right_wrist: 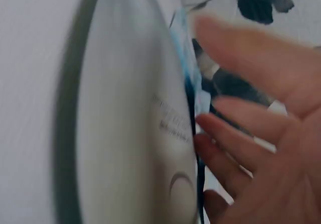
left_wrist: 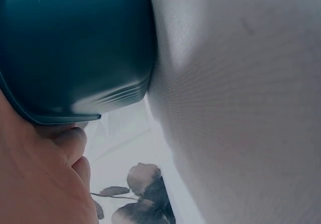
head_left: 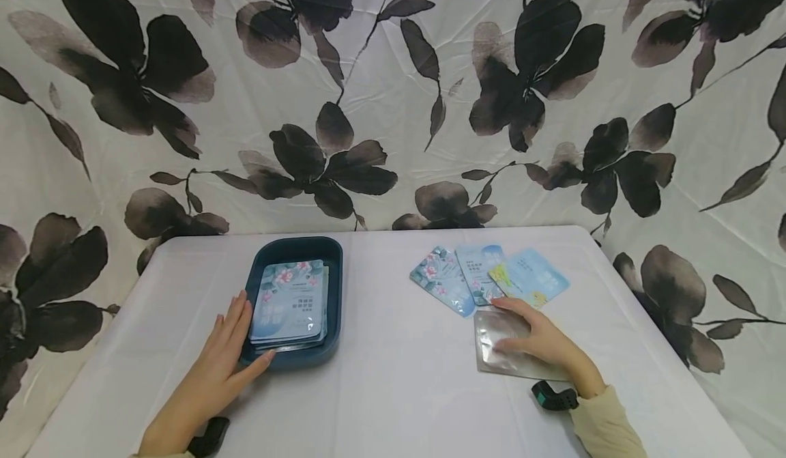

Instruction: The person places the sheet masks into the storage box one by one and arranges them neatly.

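I am leaning over the counter (head_left: 393,390), which is draped in a plain white cloth, with a leaf-printed sheet hanging behind its far edge. Toward the left half, a dark teal tray (head_left: 334,287) is sitting with its long axis running from the near edge to the far edge; a stack of flowered blue sachets (head_left: 288,301) is lying flat inside it. My left hand (head_left: 224,359) is resting against the tray's near-left wall, fingers straight and relaxed, gripping nothing; the left wrist view is showing the tray's wall pressed close against that palm. Toward the right half, a silver sachet (head_left: 491,349) is lying flat, its long axis pointing roughly toward the far edge. My right hand (head_left: 534,338) is lying directly on top of it, fingers spread flat, the grip wide and pressing rather than pinching. Just beyond its fingertips, three blue sachets (head_left: 485,277) are fanned out, overlapping one another, nearer the far right corner. The silver sachet is lying well apart from the tray, to its right, so the right hand is much the nearer one.
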{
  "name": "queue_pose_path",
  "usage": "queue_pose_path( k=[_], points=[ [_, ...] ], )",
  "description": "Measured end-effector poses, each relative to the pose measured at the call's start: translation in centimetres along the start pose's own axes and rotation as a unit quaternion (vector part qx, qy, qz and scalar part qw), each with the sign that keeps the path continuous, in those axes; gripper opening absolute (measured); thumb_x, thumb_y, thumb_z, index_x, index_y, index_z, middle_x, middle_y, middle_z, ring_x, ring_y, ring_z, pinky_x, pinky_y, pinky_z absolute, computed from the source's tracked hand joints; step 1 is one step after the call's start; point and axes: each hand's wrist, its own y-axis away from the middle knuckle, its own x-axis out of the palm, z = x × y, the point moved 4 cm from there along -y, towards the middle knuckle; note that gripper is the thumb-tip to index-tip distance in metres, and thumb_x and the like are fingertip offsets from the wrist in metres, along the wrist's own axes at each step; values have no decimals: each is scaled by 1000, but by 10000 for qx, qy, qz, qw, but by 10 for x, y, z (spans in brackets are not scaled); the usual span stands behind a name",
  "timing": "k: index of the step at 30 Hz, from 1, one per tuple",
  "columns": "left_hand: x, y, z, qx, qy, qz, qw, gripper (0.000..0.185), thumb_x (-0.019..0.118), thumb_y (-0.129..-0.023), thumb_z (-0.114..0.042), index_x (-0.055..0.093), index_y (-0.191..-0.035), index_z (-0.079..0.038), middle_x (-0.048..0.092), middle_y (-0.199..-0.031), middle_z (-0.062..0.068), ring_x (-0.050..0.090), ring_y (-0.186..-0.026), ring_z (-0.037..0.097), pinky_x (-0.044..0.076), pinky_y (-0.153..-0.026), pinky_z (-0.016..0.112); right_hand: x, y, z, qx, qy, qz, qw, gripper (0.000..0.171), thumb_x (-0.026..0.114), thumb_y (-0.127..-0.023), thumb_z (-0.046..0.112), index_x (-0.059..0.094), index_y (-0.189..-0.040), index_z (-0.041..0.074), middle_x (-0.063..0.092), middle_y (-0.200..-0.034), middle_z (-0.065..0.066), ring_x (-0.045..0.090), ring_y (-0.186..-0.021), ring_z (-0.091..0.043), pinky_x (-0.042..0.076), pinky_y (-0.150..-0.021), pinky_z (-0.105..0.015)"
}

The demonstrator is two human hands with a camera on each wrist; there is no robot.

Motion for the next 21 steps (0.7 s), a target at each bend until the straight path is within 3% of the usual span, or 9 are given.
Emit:
queue_pose_path(
  k=[2,4,8,13,21],
  points=[
    [0,0,0,-1,-10,-1,10000,95,67,-93,-42,13,-156,5,-4,-166,10,2,-152,33,-11,-120,37,4,3,-2,-277,144,302,9991,78,86,-77,24,49,-143,4,39,-151,-19,26,-141,-45,22,-109,-64],
    [-1,1,0,8,4,5,10000,95,67,-93,-41,13,-156,5,-4,-166,10,2,-152,33,-11,-120,37,6,5,-3,-568,211,443,9972,82,87,-75,23,47,-143,1,34,-152,-21,22,-141,-46,23,-111,-57],
    [-1,1,0,12,12,-7,10000,95,67,-93,-41,12,-156,5,-4,-166,10,2,-152,33,-10,-120,36,7,5,-3,-808,499,352,9949,80,88,-73,25,51,-140,1,36,-149,-22,28,-137,-43,27,-108,-48],
    [-1,0,-1,-35,-13,-12,10000,95,67,-93,-42,13,-156,4,-1,-166,13,4,-151,35,-10,-120,36,6,4,2,-429,1274,18,9909,82,91,-65,38,58,-133,5,48,-135,-15,39,-123,-37,30,-96,-58],
    [-2,1,-1,-144,-68,73,9998,96,66,-93,-43,11,-157,3,1,-166,16,2,-152,32,-9,-120,38,4,3,10,186,1783,-105,9838,84,93,-59,43,58,-127,7,50,-127,-16,42,-115,-37,31,-87,-50]
  ],
)
